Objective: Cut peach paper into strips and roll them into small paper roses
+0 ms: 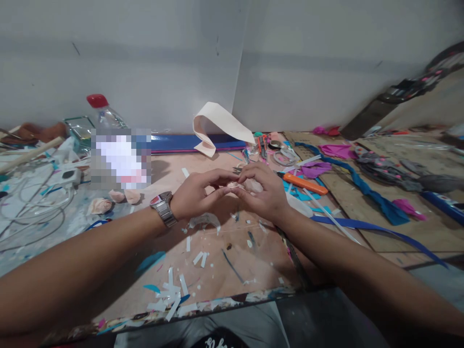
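Observation:
Over the middle of the worktable (232,261) my two hands meet. My left hand (197,193), with a metal watch on its wrist, pinches a small pale pink ribbon piece (234,184) with closed fingers. From the right, my right hand (263,193) curls its fingers round the same pale pink piece, part of which shows as a bunched bit (253,184) under the fingers. A long loop of the same pale pink ribbon (217,123) stands behind the hands near the wall.
A bottle with a red cap (103,113) stands at the back left beside cables (32,203). Three small pink ribbon roses (108,200) lie left of my wrist. An orange cutter (304,183), blue ribbon (362,188), magenta scraps (337,151) and white paper snippets (174,295) lie about.

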Available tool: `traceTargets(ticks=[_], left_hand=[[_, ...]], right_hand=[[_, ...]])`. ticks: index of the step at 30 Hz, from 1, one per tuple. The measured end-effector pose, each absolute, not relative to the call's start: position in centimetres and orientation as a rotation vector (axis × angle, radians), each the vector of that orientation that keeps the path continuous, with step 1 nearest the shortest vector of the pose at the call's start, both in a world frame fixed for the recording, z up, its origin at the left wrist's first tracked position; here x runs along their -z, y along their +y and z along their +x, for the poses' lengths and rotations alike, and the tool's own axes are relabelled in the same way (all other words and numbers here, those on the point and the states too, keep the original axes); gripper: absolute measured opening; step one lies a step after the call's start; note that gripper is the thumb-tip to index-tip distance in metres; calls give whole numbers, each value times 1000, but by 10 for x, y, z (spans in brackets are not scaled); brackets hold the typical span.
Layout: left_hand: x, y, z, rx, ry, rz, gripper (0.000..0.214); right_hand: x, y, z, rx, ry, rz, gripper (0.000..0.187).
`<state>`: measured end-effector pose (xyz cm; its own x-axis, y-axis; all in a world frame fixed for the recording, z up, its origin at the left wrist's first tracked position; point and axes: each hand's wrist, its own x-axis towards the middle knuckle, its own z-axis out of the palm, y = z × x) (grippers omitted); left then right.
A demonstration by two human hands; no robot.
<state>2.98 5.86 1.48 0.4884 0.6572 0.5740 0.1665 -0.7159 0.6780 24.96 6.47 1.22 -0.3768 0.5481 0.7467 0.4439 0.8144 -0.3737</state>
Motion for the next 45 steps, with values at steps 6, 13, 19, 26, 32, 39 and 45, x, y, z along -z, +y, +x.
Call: traceTargets(ticks=[6,13,19,26,32,39,45], left_hand=[[-10,61,31,-1172,690,2088,31],[-8,63,32,-1223,721,2131,28],[-8,64,29,-1194,728,2248,29],[-9,63,28,-1104,853,2446,30],[-9,62,29,-1054,899,2374,32],[-8,59,32,-1024,904,2363,33],[-5,59,33,-1051,960,2332,37]], right_hand=[[-8,67,251,-151,-2033,-744,19],[-9,66,249,-93,-2073,-727,13],[-10,65,249,-50,-2113,-724,7],[-9,68,253,51,-2219,-761,10],[-12,67,253,168,-2316,-864,8],[-14,61,251,298,-2371,-964,13],[-11,62,251,232,-2361,-969,6]])
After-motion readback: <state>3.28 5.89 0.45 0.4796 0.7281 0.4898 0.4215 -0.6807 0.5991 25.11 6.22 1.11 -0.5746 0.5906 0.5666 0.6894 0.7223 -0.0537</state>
